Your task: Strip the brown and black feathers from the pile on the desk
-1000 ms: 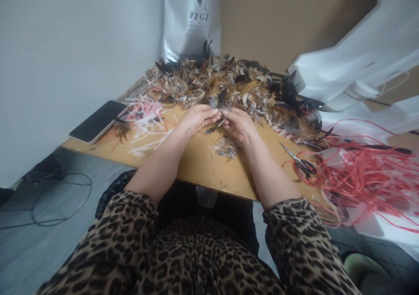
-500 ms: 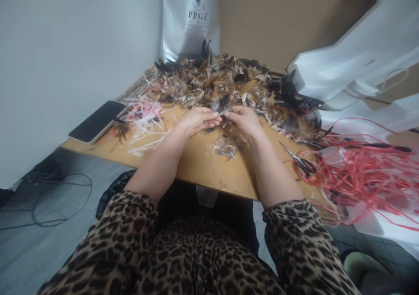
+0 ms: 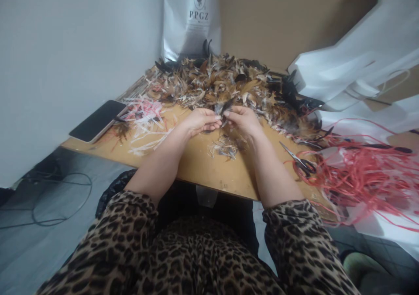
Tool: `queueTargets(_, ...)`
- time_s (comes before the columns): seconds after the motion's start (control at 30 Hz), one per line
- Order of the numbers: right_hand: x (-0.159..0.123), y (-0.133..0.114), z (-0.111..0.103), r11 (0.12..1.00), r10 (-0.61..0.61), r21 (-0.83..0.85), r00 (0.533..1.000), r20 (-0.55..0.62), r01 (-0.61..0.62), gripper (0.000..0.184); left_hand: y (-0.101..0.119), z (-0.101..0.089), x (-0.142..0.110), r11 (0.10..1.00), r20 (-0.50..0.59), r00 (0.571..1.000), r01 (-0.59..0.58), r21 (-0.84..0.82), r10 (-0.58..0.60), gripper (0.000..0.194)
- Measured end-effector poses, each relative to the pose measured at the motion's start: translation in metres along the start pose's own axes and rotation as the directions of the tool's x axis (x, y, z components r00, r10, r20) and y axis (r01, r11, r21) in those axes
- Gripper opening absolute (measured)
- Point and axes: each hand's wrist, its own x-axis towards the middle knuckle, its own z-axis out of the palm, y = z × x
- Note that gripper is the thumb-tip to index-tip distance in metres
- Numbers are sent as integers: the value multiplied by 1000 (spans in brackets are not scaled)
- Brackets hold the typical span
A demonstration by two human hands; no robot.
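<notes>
Between my two hands stands a small dark-tipped feather bunch [image 3: 220,108], held over the middle of the table [image 3: 209,173]. My left hand [image 3: 203,121] pinches it at its base with thumb and forefinger. From the other side, the fingertips of my right hand [image 3: 241,118] close on the same bunch. Just behind the hands spreads a large heap of brown and black feathers [image 3: 216,79]. Below the fingers lies a small pile of feather scraps and quills [image 3: 225,147].
A phone [image 3: 98,120] lies at the left edge, beside pink and white strips [image 3: 144,111]. Scissors [image 3: 303,162] rest at the right, next to a tangle of red string [image 3: 366,177]. A white bag [image 3: 193,29] stands behind the feathers.
Both hands stay in nearly the same spot. The feathers between my fingers have shifted, with a dark tip now leaning up to the right.
</notes>
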Motion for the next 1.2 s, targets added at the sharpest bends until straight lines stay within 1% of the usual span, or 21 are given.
queueTargets(0.07,2,-1,-3,996,-4,84,1000,-20,5,34,-2,-2,2,1000,4,1000,-5,-15,5,6)
queueTargets(0.17,5,-2,-8,986,-39,158,998,-53,47,36,-6,-5,5,999,49,999,11,-41,-9,7)
queueTargets(0.27,7,0,-10,983,-53,171,996,-75,65,34,-8,-3,5,998,92,995,37,-60,-31,8)
queueTargets(0.4,7,2,-6,985,-12,170,996,-85,27,35,-9,2,4,996,123,992,42,-75,-32,7)
queueTargets(0.53,7,0,-3,964,20,265,993,-120,12,39,-8,5,4,991,68,997,47,-129,-38,4)
queueTargets(0.63,8,0,-4,948,50,319,984,-172,8,43,-7,6,6,980,29,999,42,-196,-37,6)
queueTargets(0.7,9,2,-5,946,73,323,981,-182,-11,43,-6,6,7,971,9,1000,29,-236,-28,10)
queueTargets(0.83,8,9,-3,957,76,287,989,-124,-37,37,-4,6,8,951,-6,1000,-13,-310,12,17)
queueTargets(0.9,7,10,0,963,65,268,994,-89,-40,35,-2,6,8,942,3,1000,-9,-336,10,18)
queueTargets(1.07,3,7,3,949,61,307,997,37,-69,34,1,10,6,916,60,995,91,-390,-73,23)
queueTargets(1.2,4,8,1,948,35,314,997,70,-56,31,2,12,4,882,79,988,154,-445,-133,27)
